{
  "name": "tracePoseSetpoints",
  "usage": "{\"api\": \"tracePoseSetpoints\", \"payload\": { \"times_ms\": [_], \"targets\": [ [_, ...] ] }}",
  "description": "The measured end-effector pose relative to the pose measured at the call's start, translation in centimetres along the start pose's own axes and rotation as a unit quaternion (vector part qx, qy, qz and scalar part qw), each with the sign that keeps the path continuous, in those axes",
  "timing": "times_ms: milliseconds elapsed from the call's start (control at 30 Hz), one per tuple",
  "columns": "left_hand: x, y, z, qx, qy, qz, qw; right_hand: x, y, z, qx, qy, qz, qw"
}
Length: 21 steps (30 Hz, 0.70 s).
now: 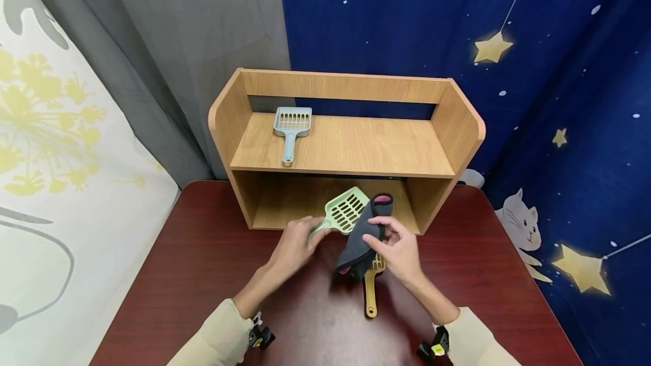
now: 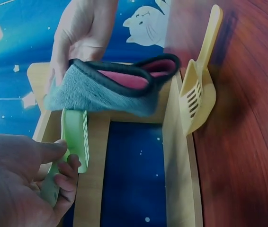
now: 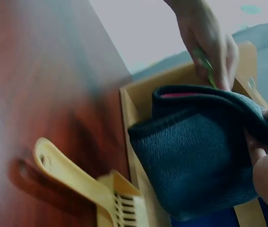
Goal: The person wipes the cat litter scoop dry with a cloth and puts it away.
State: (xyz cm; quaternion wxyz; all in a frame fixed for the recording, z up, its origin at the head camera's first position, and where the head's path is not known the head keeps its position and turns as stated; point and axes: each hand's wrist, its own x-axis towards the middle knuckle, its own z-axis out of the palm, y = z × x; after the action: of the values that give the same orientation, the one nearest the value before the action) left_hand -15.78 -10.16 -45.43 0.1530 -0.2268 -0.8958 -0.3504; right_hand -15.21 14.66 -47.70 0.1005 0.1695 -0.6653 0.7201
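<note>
In my left hand [image 1: 296, 246] I grip the handle of a green litter scoop [image 1: 346, 210], its slotted head raised toward the right. My right hand [image 1: 399, 247] pinches a folded dark grey cloth [image 1: 362, 242] with black edging and a pink inner side. The cloth is beside the green scoop's head and partly covers it in the head view; in the left wrist view the cloth [image 2: 108, 92] hangs right at the scoop's head. Below the cloth a yellow litter scoop [image 1: 371, 295] lies on the table, its head partly hidden.
A two-tier wooden shelf [image 1: 346, 86] stands at the table's back. On its upper board, at left, lies a light blue litter scoop [image 1: 292, 126]. The dark red table [image 1: 203, 275] extends on both sides. Curtains [image 1: 386, 21] hang behind.
</note>
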Motion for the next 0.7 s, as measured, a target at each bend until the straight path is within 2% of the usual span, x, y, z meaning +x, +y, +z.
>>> {"api": "tracePoseSetpoints", "payload": {
  "times_ms": [167, 333, 533, 700],
  "targets": [
    [-0.6, -0.2, -0.4, -0.004, 0.007, -0.001, 1.0000, 1.5, -0.2, -2.3, -0.009, 0.044, 0.002, 0.999],
    [-0.9, -0.3, -0.5, -0.010, 0.003, -0.018, 0.9998, 2.1, -0.3, -3.1, -0.003, 0.049, 0.007, 0.999],
    [-0.7, 0.1, -0.2, -0.019, 0.012, -0.030, 0.9993, 1.1, -0.3, -1.3, 0.019, 0.002, -0.011, 1.000],
    [-0.2, 0.4, 0.4, -0.027, 0.015, -0.044, 0.9985, -0.3, -0.4, 0.7, -0.002, -0.048, -0.013, 0.999]
  ]
}}
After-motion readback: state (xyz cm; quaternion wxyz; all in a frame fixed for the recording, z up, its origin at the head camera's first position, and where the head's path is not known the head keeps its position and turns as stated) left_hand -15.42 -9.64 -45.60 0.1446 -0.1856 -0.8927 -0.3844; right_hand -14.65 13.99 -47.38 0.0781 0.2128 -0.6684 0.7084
